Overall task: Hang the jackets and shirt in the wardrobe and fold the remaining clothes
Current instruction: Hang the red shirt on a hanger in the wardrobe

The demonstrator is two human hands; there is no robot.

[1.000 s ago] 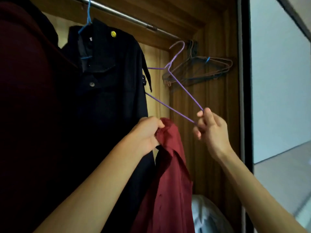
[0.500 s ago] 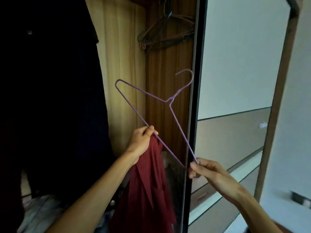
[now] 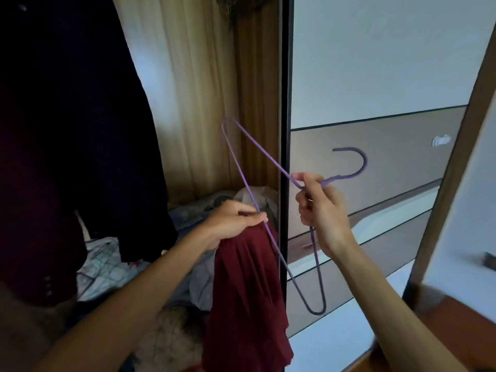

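A purple wire hanger (image 3: 241, 154) is held out in front of the open wardrobe, turned so its hook points right. My right hand (image 3: 320, 208) pinches the hanger at the neck just below the hook. My left hand (image 3: 233, 221) grips the top of a dark red shirt (image 3: 247, 285), which hangs down from it, and one hanger wire runs past its fingertips. A dark jacket (image 3: 88, 130) hangs inside the wardrobe on the left.
Crumpled light clothes (image 3: 107, 261) lie on the wardrobe floor below the jacket. The black edge of the sliding door (image 3: 284, 103) stands just right of the shirt, with its pale panel beyond. A wooden frame (image 3: 456, 167) rises at far right.
My right hand has moved from the hanger's lower corner up to its neck. The hanger has swung round so the hook points right, and my view has dropped lower.
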